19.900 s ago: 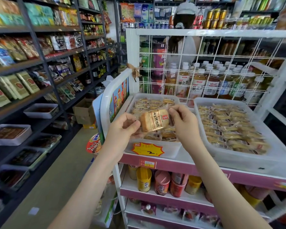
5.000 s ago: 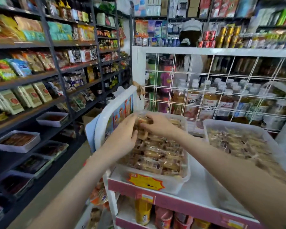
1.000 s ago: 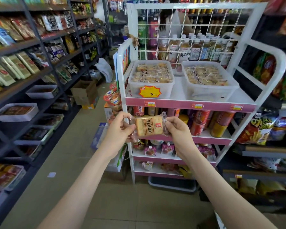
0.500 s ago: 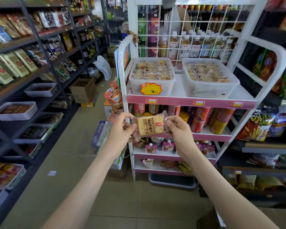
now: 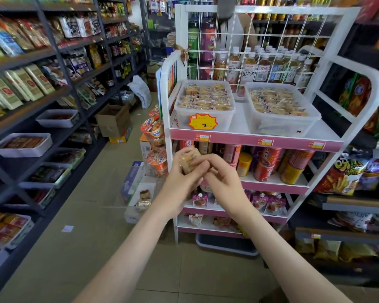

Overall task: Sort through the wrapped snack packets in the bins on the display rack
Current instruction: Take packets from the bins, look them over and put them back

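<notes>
Display rack (image 5: pixel 249 139): we stand a step off from it, facing its top shelf, where both bins sit side by side.
Right bin (image 5: pixel 282 124): it holds a loose, jumbled layer of wrapped packets. We judge this one not yet sorted.
Left bin (image 5: pixel 227 120): its packets lie in fairly even rows behind the yellow price tag (image 5: pixel 202 122). It looks the tidier of the two, so we take this as the part mostly done.
Left hand (image 5: pixel 182 182): its fingers and thumb curl round one snack packet and carry most of it.
Right hand (image 5: pixel 224 182): its fingertips close on the near end of the same packet, pressed up against the left thumb. The hold itself is partly hidden from us.
Snack packet (image 5: pixel 189 160): a clear wrapper over a pale biscuit, held in the air in front of the second shelf, below both bins and touching neither.
Progress: we are partway through, by our reading. One packet is out for checking and belongs to no bin just now.
Left to do: we need to place this packet in a bin, then work through the right bin.
</notes>
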